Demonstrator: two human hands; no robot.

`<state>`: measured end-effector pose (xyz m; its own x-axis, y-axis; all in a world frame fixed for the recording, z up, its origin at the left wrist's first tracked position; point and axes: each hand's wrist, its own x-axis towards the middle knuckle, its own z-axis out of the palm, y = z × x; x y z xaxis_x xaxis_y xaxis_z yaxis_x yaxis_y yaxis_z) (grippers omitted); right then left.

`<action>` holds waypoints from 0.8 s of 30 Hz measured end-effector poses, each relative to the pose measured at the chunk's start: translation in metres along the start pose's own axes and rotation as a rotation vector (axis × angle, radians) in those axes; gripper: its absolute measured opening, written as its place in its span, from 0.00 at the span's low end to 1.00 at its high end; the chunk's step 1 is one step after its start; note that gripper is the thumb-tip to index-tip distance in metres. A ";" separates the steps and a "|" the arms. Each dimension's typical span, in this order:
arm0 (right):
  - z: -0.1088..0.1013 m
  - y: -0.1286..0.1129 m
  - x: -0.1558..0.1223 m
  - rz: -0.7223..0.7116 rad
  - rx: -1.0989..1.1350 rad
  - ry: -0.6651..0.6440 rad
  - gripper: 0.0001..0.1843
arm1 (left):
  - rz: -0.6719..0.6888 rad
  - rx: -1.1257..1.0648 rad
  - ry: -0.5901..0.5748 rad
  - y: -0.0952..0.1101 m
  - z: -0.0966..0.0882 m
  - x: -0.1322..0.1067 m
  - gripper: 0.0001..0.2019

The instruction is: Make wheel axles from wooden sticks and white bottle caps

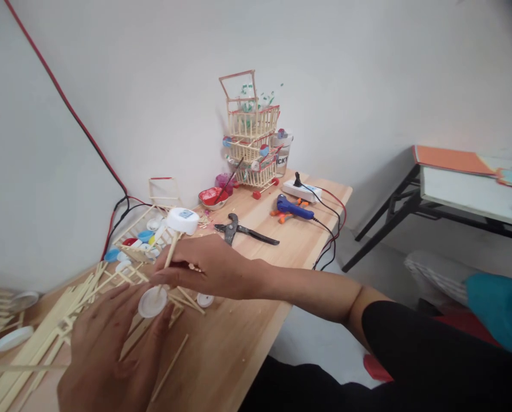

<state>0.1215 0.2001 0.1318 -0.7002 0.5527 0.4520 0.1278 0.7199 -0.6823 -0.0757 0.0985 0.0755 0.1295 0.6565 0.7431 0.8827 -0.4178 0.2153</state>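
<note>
My right hand (204, 266) is closed around a thin wooden stick (170, 252) that carries a white bottle cap (182, 220) at its top end and a second white cap (152, 302) at its lower end. My left hand (110, 349) is low in the foreground, its fingertips pinching the rim of the lower cap. Both hands hover over a heap of loose wooden sticks (45, 337) on the wooden table (247, 332).
Black pliers (239, 230), a blue glue gun (292, 209), a white power strip (301, 190), a red paint bowl (213, 198) and stacked stick-built carts (251, 140) sit farther back. Coloured caps (142, 237) lie at left. Another table (462, 194) stands at right.
</note>
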 end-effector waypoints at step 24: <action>-0.002 -0.019 0.037 -0.180 -0.101 -0.207 0.19 | -0.283 0.027 0.062 0.006 -0.005 0.003 0.24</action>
<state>0.0942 0.2074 0.1629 -0.8451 0.3223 0.4266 0.0507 0.8426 -0.5361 -0.0726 0.0944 0.0820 -0.1504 0.7047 0.6934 0.8916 -0.2063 0.4031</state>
